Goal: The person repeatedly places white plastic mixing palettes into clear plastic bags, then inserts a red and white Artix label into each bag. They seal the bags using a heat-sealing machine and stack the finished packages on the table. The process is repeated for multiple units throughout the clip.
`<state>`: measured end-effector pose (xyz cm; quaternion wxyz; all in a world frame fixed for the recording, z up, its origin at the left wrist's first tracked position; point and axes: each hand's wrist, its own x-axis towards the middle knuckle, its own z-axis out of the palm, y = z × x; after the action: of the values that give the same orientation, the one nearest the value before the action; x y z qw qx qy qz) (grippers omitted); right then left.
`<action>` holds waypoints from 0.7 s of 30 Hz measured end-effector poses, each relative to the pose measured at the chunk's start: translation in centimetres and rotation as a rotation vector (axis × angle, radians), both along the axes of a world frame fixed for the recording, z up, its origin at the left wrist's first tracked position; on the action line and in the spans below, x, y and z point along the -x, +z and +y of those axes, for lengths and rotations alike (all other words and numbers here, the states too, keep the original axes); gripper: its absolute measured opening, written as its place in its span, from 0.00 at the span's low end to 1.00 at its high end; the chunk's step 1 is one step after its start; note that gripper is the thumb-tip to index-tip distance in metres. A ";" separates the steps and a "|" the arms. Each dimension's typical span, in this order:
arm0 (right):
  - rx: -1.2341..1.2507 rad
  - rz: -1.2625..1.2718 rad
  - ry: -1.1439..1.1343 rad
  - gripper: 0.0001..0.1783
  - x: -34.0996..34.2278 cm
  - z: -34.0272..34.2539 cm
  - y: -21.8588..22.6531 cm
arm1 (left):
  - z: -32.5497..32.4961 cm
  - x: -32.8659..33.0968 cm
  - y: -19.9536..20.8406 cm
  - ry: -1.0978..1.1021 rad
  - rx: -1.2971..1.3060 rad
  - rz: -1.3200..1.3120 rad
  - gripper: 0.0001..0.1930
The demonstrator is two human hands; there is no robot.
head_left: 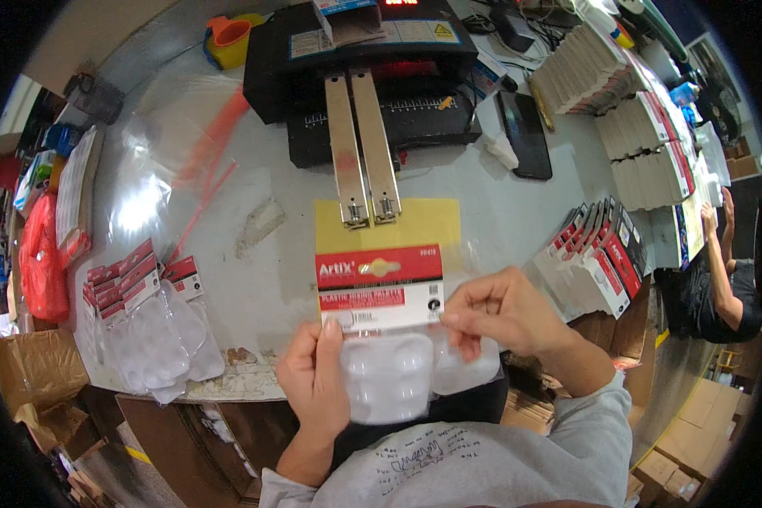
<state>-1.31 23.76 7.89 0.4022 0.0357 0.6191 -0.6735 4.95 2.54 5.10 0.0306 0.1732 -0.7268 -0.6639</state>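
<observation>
A white plastic paint palette (387, 385) with round wells hangs in a clear bag under a red, black and white header card (379, 292). My left hand (315, 377) is closed on the lower left of the card and bag, thumb on top. At the card's right edge, my right hand (510, 313) pinches with thumb and curled fingers. Partly hidden beneath that hand is a second white palette (467, 369). Just beyond the card lie a yellow sheet (432, 224) and two metal arms (366, 157) of a black machine (356, 59).
Several bagged palettes (152, 334) lie at the left; header cards (597, 258) stand stacked at the right. White card stacks (648, 152), a black phone (523, 135), clear plastic bags (169, 135) and a yellow-and-orange cup (229, 44) surround the machine. Another person's arm (720, 254) shows far right.
</observation>
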 end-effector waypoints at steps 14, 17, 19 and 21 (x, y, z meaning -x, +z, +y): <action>-0.075 -0.016 -0.203 0.11 6.5 -3.1 -6.2 | -1.3 7.7 -8.0 -0.021 -0.063 -0.014 0.16; -0.077 -0.018 -0.229 0.11 6.3 -3.3 -5.8 | -1.2 7.7 -7.7 -0.034 -0.107 0.016 0.17; -0.081 -0.007 -0.233 0.12 6.1 -3.3 -5.6 | -1.2 7.7 -7.3 -0.050 -0.069 -0.018 0.17; -0.092 0.012 -0.223 0.12 6.0 -3.1 -5.6 | -1.2 7.6 -7.0 -0.059 0.017 -0.030 0.17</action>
<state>-7.31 20.65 2.32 0.3189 0.1186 0.6441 -0.6851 -2.67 1.35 -1.94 0.0015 0.1614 -0.7377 -0.6556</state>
